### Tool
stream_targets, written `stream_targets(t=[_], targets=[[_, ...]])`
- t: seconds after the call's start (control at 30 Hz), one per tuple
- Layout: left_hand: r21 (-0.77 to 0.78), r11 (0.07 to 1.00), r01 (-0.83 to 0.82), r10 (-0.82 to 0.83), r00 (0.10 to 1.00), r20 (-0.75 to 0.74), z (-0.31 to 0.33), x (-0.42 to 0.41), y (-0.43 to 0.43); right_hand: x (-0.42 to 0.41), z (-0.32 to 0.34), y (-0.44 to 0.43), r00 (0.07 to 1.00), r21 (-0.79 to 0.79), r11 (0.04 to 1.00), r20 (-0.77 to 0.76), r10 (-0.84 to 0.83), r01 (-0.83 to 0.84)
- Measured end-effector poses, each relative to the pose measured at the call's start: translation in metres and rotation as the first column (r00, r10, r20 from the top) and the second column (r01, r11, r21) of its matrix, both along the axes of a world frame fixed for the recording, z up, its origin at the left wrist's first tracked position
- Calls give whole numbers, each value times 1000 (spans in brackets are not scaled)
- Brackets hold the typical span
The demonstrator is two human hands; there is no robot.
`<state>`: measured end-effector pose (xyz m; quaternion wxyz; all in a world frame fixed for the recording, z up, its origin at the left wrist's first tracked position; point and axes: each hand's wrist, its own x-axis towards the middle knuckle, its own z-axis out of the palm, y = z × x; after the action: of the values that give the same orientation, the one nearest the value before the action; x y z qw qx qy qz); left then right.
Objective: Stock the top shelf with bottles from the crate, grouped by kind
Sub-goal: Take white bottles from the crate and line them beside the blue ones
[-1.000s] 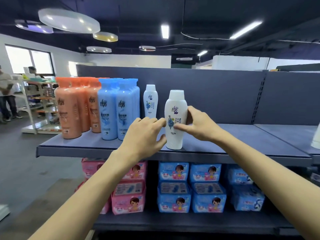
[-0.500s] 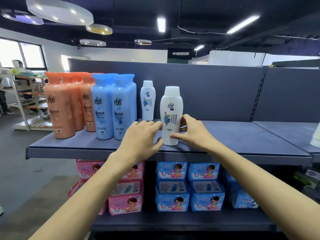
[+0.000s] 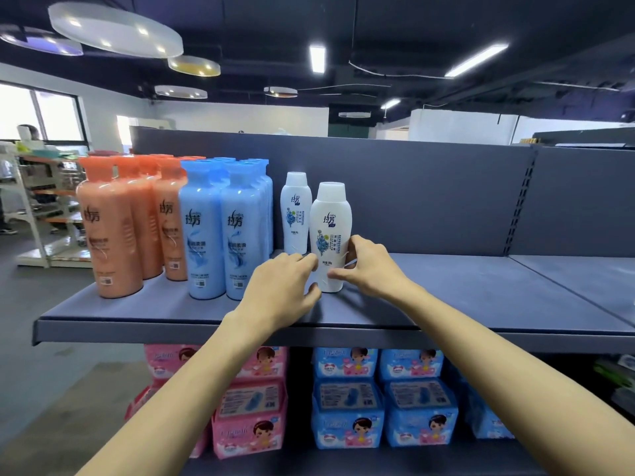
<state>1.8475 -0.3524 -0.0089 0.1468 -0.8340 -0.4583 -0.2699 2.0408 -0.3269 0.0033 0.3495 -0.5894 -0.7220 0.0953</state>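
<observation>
Item 1, front white bottle (image 3: 330, 235): we record it upright on the top shelf (image 3: 481, 304), base on the shelf board and set back from the front lip, label facing us. It stands just right of and forward of the rear white bottle (image 3: 294, 211), which is also upright; we cannot tell whether the two touch.

Item 2, right hand (image 3: 371, 266): we log the forearm reaching in from the lower right, wrist nearly straight. The thumb lies across the lower front of the front white bottle, and the fingers curl round its right flank and out of sight behind it. The hand grips the bottle.

Item 3, left hand (image 3: 281, 290): we log the forearm rising from the lower left, back of the hand towards us. The fingers are bent and held close together, tips against the bottle's lower left side. The thumb tip meets the bottle near its base, so the hand pinches it from the left.

Item 4, blue bottles (image 3: 220, 231): we list them in rows just left of the white pair.

Item 5, orange bottles (image 3: 117, 228): we list them grouped at the far left.

Item 6, lower shelf: we note pink packs (image 3: 247, 417) on the left and blue packs (image 3: 378, 417) on the right.
</observation>
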Motion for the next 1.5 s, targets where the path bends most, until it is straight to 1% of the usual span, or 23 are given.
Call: stream_targets(t=[0.2,0.33,0.57,0.77,0.93,1.03,1.27,1.4,1.5], targets=[[-42,993,-106,109,991,72,-17,9,20,-8,0,26,1000,-13,1000,-9,10,-10],[-54,990,-129,136,978,155,-17,19,34,-12,3,44,1000,-17,1000,8,15,-15],[-62,979,-193,201,962,185,-20,22,62,-26,-3,82,999,-7,999,-33,33,-34],[-115,976,-182,204,955,216,-22,24,76,-41,-7,116,998,-9,999,-53,33,-33],[-80,988,-132,147,964,223,-25,27,75,-48,-9,134,997,-13,999,-74,38,-39],[-78,990,-115,130,962,241,-24,26,75,-50,-11,137,995,-15,999,-86,43,-44],[-85,991,-101,120,957,264,-23,26,71,-48,-9,136,997,-23,998,-57,52,-53],[-93,991,-93,116,950,291,-26,24,69,-47,-12,134,992,-36,996,-101,81,-85],[-90,991,-103,125,947,296,-28,25,71,-50,-15,135,991,-61,996,-114,65,-73]])
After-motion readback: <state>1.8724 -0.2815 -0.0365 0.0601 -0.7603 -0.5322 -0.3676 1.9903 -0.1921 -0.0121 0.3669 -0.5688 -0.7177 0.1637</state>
